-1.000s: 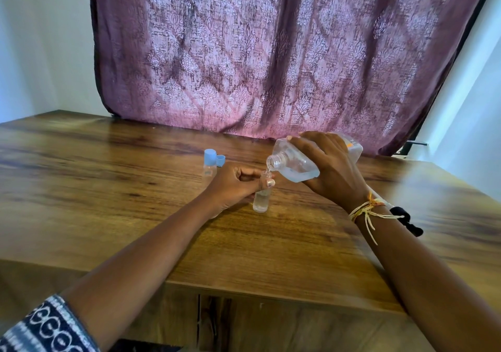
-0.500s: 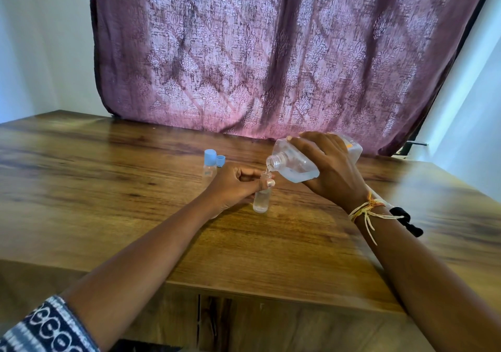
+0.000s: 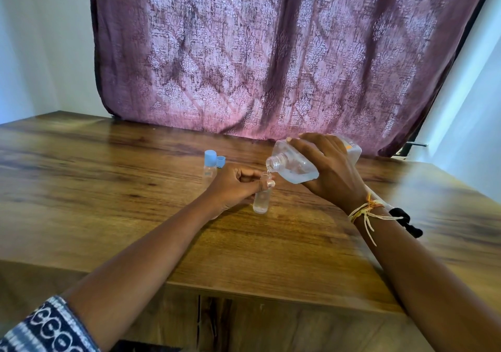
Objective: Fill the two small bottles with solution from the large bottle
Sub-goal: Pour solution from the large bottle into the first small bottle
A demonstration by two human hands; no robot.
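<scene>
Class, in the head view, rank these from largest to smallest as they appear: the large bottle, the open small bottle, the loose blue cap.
1. large bottle, tilted in the right hand
2. open small bottle, held by the left hand
3. loose blue cap, lying farther back, so it may look slightly smaller

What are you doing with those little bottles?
I'm filling them. My right hand tips the large bottle so the clear solution trickles from its open mouth into a small bottle. My left hand pinches that small bottle near its neck to keep it upright on the wooden table; it already holds a good deal of liquid. The other small bottle, wearing its blue cap, stands farther back with a loose blue cap beside it.
</scene>
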